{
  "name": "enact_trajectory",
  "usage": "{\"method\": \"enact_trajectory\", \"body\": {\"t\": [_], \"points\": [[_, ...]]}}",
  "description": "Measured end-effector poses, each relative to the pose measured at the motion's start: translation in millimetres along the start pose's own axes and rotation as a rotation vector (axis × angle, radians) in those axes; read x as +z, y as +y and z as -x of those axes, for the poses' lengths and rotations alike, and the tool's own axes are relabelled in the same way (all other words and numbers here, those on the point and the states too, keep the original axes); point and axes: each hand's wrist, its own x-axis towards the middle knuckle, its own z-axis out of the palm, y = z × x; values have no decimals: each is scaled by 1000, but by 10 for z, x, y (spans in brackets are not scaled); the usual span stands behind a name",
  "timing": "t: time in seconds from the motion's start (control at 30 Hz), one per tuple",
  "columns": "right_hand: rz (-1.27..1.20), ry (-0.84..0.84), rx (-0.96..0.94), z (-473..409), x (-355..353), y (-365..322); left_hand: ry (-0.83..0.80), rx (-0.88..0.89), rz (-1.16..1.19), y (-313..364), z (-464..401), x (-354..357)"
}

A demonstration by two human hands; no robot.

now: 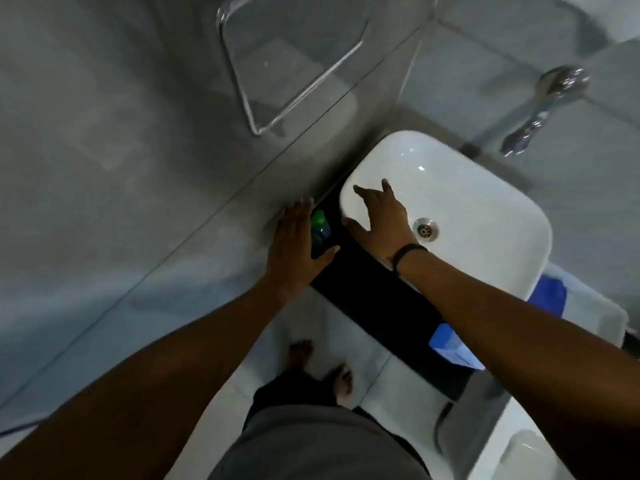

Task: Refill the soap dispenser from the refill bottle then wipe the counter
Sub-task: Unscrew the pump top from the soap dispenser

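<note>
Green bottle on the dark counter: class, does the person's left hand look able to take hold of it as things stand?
Probably yes. The left hand is open right beside the green bottle, thumb reaching under it, and nothing lies between them. The right hand rests apart on the sink.

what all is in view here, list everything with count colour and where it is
green bottle: 1, green with a darker lower part, on the dark counter between wall and basin, next to the left hand
basin: 1, white, on the counter, metal drain in its floor
counter: 1, black, a strip running along the basin's near side
tap: 1, chrome, wall-mounted above the basin
glass shelf: 1, clear, on the grey tiled wall, upper centre
blue cloth: blue, showing on both sides of the right forearm, count unclear
wristband: 1, black, on the right wrist
left hand: open, flat beside the bottle
right hand: open, fingers spread on the basin rim
feet: 2, bare, on the pale floor
</note>
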Motion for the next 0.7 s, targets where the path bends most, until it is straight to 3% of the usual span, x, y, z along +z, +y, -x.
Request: {"method": "enact_trajectory", "body": {"t": [0.13, 0.3, 0.7], "points": [[32, -133, -59, -166, 229, -157, -53, -223, 137, -190, 126, 253], [-55, -211, -18, -349, 404, -317, -15, -348, 398, -217, -9, 540], [9, -213, -131, -473, 571, -364, 154, -405, 571, -173, -145, 785]]}}
